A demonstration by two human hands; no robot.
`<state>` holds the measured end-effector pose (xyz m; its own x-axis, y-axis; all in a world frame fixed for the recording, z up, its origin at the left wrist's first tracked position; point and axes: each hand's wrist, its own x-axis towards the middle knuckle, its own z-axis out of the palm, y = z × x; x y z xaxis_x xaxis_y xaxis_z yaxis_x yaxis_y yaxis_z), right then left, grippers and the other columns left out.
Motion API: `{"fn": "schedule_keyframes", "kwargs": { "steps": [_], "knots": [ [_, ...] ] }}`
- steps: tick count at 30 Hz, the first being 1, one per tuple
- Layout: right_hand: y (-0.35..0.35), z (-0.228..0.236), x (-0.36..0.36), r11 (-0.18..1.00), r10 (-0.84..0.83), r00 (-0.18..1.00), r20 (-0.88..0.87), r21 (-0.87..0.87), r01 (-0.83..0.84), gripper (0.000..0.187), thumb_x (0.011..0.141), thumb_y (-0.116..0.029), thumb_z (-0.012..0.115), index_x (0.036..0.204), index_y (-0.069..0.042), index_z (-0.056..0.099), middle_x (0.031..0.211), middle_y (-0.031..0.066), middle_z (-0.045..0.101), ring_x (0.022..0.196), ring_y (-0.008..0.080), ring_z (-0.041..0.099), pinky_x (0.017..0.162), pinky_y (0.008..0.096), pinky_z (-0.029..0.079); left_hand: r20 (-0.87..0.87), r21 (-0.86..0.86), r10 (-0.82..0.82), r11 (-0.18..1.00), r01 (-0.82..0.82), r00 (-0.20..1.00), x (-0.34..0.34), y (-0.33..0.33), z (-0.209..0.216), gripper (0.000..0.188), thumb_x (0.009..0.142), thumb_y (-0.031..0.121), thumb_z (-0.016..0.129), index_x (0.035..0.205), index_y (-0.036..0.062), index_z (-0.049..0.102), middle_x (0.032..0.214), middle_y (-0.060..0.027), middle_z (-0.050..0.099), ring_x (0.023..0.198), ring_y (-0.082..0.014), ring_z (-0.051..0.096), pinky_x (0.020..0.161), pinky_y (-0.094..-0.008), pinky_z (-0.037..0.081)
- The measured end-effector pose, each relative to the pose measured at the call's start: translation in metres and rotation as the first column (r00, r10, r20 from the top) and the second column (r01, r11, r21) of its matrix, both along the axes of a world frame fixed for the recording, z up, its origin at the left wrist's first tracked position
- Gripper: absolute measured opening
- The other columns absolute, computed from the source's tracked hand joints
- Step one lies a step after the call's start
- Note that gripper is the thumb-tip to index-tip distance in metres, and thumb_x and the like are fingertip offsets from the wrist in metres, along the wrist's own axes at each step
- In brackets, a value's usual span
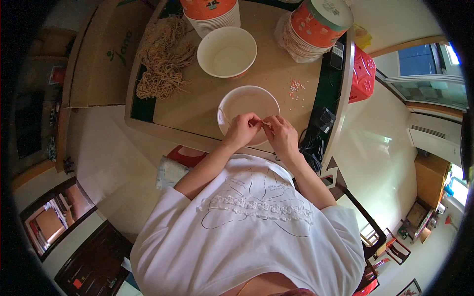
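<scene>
Over the near rim of a white paper bucket (249,93), my left hand (241,130) and my right hand (282,135) meet at the fingertips. Both are closed in a pinch on what looks like a thin beige string (225,114); part of it shows along the bucket's left inner wall. The exact spot between the fingertips is too small to make out. Behind stands a second open white bucket (227,53). Small pink and white beads (296,88) lie scattered on the cardboard to the right of my hands.
A tangled heap of beige string (165,56) lies at the table's left. Stacked orange paper buckets (212,12) stand at the back, with another bagged stack (316,27) at back right. Black cables (312,150) and a small black device (326,120) line the right edge, beyond which is a red plastic stool (363,74).
</scene>
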<state>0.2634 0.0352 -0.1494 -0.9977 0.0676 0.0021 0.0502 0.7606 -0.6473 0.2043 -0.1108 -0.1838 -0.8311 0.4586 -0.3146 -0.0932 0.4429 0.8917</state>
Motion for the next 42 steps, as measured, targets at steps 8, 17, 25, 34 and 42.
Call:
{"fn": "schedule_keyframes", "kwargs": {
  "steps": [8, 17, 25, 34, 42],
  "knots": [
    [0.004, -0.001, 0.001, 1.0, 0.004, 0.999, -0.032, -0.007, -0.004, 0.007, 0.08, -0.013, 0.061, 0.079, -0.008, 0.057, 0.079, 0.0098, 0.057, 0.076, 0.0304, 0.059, 0.064, 0.0406, 0.049, -0.164, -0.084, 0.045, 0.995, -0.06, 0.985, -0.005, -0.002, 0.006, 0.009, 0.077, 0.011, 0.064, 0.078, 0.0018, 0.062, 0.072, -0.0124, 0.066, 0.069, -0.0281, 0.065, 0.061, -0.0363, 0.05],
    [0.004, -0.004, 0.0, 1.0, -0.02, 0.998, -0.059, -0.002, 0.02, 0.006, 0.081, -0.015, 0.06, 0.08, -0.01, 0.058, 0.071, 0.0097, 0.06, 0.07, 0.03, 0.06, 0.061, 0.0404, 0.047, -0.153, -0.051, 0.027, 0.998, -0.035, 0.988, -0.006, -0.002, 0.005, 0.009, 0.079, 0.009, 0.065, 0.082, 0.0017, 0.062, 0.072, -0.01, 0.066, 0.065, -0.0181, 0.064, 0.06, -0.0307, 0.049],
    [0.007, -0.005, -0.004, 0.998, 0.057, 0.996, -0.071, 0.038, -0.054, 0.003, 0.079, -0.011, 0.061, 0.081, -0.009, 0.059, 0.071, 0.0112, 0.061, 0.068, 0.0309, 0.06, 0.06, 0.0402, 0.046, -0.31, -0.143, 0.036, 0.986, -0.084, 0.95, -0.002, 0.008, 0.001, 0.008, 0.076, 0.007, 0.065, 0.077, 0.0027, 0.057, 0.071, -0.013, 0.064, 0.065, -0.0282, 0.063, 0.058, -0.0363, 0.048],
    [0.006, -0.003, -0.001, 0.999, -0.034, 0.999, -0.041, -0.001, 0.034, 0.004, 0.082, -0.013, 0.06, 0.081, -0.01, 0.059, 0.071, 0.0091, 0.061, 0.067, 0.0287, 0.06, 0.061, 0.0384, 0.044, 0.059, 0.074, 0.138, 0.987, -0.142, 0.989, -0.013, -0.007, 0.007, 0.017, 0.089, 0.018, 0.061, 0.093, 0.001, 0.061, 0.071, 0.0001, 0.061, 0.065, -0.0052, 0.056, 0.058, -0.0204, 0.045],
    [0.005, 0.01, 0.0, 0.998, -0.057, 0.992, -0.116, -0.027, 0.054, 0.004, 0.08, -0.012, 0.063, 0.083, -0.01, 0.061, 0.079, 0.0054, 0.062, 0.071, 0.0256, 0.06, 0.063, 0.0365, 0.044, 0.028, 0.061, -0.011, 0.998, 0.009, 1.0, -0.008, -0.012, 0.039, 0.009, 0.085, 0.008, 0.064, 0.088, 0.0004, 0.062, 0.078, -0.0036, 0.066, 0.07, -0.0082, 0.059, 0.066, -0.024, 0.049]
  ]
}}
